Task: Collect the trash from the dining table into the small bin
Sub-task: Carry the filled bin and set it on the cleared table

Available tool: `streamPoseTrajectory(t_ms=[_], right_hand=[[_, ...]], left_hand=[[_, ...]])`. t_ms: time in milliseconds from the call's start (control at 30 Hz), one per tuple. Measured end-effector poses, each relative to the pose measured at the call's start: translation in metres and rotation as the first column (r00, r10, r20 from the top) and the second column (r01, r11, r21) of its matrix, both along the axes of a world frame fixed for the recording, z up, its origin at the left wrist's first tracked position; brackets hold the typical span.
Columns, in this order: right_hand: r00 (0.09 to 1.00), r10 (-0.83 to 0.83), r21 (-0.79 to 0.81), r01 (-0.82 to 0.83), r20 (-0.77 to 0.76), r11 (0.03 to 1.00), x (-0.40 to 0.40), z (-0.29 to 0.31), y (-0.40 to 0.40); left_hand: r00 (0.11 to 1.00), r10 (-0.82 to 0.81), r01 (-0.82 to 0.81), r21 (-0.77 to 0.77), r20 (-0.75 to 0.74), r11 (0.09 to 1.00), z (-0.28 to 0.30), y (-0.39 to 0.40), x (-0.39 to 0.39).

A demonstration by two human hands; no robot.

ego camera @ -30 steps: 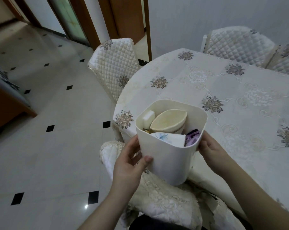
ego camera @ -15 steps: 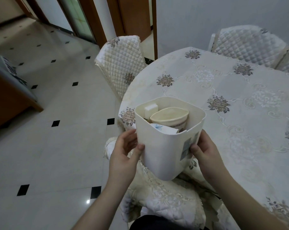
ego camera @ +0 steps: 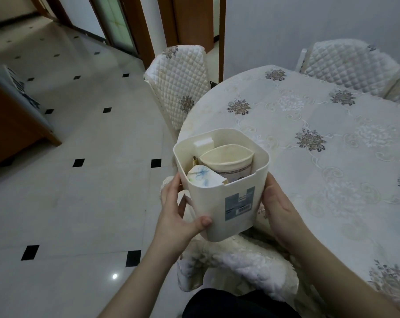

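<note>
I hold a small cream plastic bin (ego camera: 217, 210) in the air beside the round dining table (ego camera: 332, 145). My left hand (ego camera: 178, 214) grips its left wall, thumb across the front. My right hand (ego camera: 278, 205) clasps its right wall. Inside stand a squashed paper cup (ego camera: 226, 159), a crumpled tissue with a blue print (ego camera: 203, 177) and a white block (ego camera: 203, 142). A grey barcode label (ego camera: 239, 204) on the bin faces me.
A cushioned chair seat (ego camera: 238, 265) lies right under the bin. Two more quilted chairs (ego camera: 178, 81) (ego camera: 348, 63) stand around the table. The tiled floor (ego camera: 68, 191) stretches left to a wooden cabinet (ego camera: 13, 125).
The bin has turned in my hands, so the label side now faces me. The purple wrapper seen earlier in the bin is out of sight.
</note>
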State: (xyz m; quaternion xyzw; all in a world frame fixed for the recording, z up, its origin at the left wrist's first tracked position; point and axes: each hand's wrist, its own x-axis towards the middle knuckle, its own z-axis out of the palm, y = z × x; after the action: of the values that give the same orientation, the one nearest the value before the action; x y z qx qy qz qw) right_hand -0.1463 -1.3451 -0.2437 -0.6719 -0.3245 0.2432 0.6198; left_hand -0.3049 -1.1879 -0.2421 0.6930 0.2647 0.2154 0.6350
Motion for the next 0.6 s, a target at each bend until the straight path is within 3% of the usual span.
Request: streamPoseTrajectory(t_ms=[233, 333, 600], right_hand=[[0.995, 0.069, -0.068, -0.065, 0.066, 0.996, -0.056, 0.022, 0.023], [0.989, 0.145, -0.026, -0.145, -0.007, 0.989, -0.082, 0.032, 0.042], [0.946, 0.319, -0.099, -0.313, 0.051, 0.945, -0.144, 0.036, 0.098]], left_hand=[[1.000, -0.002, 0.002, 0.014, -0.022, 1.000, 0.009, 0.033, -0.067], [0.999, 0.022, -0.021, 0.031, -0.032, 0.999, 0.013, 0.048, -0.097], [0.985, 0.148, -0.142, -0.075, 0.086, 0.987, 0.017, 0.092, -0.185]])
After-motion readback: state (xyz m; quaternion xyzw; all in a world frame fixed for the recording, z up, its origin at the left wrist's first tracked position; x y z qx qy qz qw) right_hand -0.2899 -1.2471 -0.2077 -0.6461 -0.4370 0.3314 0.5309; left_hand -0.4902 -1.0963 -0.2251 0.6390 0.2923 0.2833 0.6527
